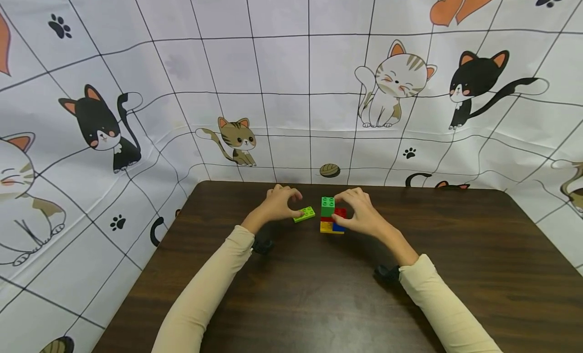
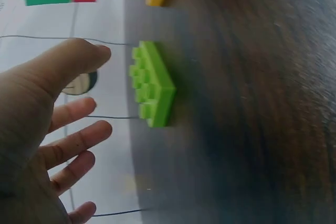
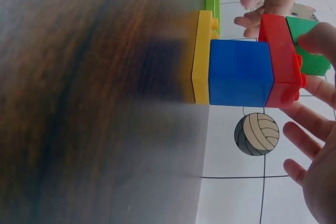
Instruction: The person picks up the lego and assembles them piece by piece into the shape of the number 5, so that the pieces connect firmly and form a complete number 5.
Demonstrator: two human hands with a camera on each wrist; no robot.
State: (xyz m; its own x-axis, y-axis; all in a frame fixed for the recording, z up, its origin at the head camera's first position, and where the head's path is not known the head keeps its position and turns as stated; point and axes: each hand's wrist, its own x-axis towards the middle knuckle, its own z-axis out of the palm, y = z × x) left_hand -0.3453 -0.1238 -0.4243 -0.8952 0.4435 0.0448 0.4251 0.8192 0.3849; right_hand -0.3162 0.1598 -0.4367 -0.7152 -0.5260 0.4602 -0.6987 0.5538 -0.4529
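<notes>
In the head view, a stack has a yellow piece at the bottom, blue and red bricks above it, and a green brick on top. The right hand grips the green brick, its thumb on the near side and fingers around the far side. A flat lime-green piece lies on the table left of the stack. Beside that piece the left hand is open, thumb and fingers spread and apart from it in the left wrist view.
The dark wooden table extends around the bricks on every side. Behind its far edge hangs a white sheet with printed cats and grid lines. A black wrist device shows beneath the right wrist.
</notes>
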